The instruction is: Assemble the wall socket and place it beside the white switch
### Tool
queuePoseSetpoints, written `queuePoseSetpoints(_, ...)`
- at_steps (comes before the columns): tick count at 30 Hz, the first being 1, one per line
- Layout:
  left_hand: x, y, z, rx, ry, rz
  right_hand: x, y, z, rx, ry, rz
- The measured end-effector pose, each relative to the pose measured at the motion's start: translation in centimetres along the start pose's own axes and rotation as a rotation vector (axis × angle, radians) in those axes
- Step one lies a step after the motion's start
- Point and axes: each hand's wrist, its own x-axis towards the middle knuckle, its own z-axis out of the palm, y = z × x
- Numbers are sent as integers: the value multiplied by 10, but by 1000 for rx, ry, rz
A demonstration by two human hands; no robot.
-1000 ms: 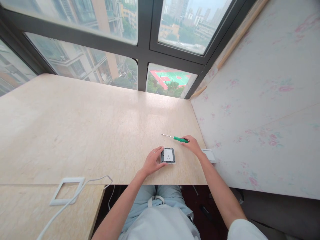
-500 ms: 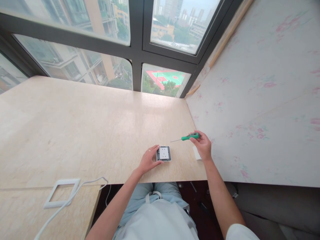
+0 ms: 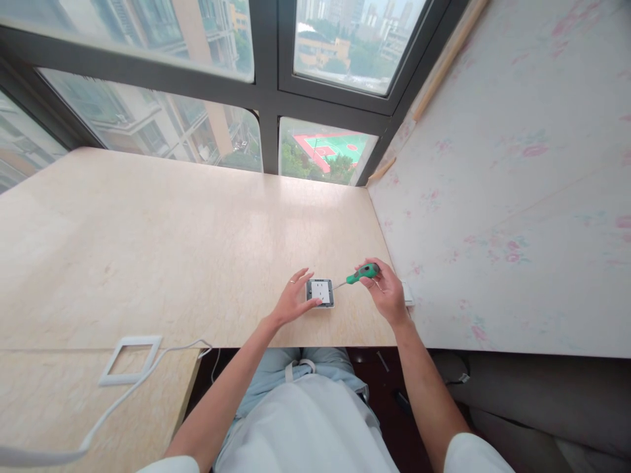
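The right hand (image 3: 388, 297) has brought its gripped screwdriver (image 3: 355, 276) to the edge of the power socket (image 3: 320, 290), seemingly into working position, the open left hand (image 3: 290, 305) resting its thumb there.

Socket (image 3: 321, 290): smooth plastic
Screwdriver (image 3: 357, 276), right of socket: plastic handle, metal shaft
Counter (image 3: 197, 249), under socket: smooth, faintly glossy
Frame (image 3: 109, 380), left of socket: smooth plastic

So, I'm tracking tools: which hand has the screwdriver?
The right hand, holding the green-handled screwdriver; the left hand is at the socket instead.
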Motion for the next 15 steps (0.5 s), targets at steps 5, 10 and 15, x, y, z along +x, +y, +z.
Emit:
queuePoseSetpoints(5,16,10,8,203,-130,112,-6,0,3,-19,-16,-26)
queuePoseSetpoints(10,21,4,11,236,-214,107,-9,-2,4,-28,-21,-40)
queuePoseSetpoints(15,14,-3,14,207,-200,67,-10,0,4,-46,-38,-47)
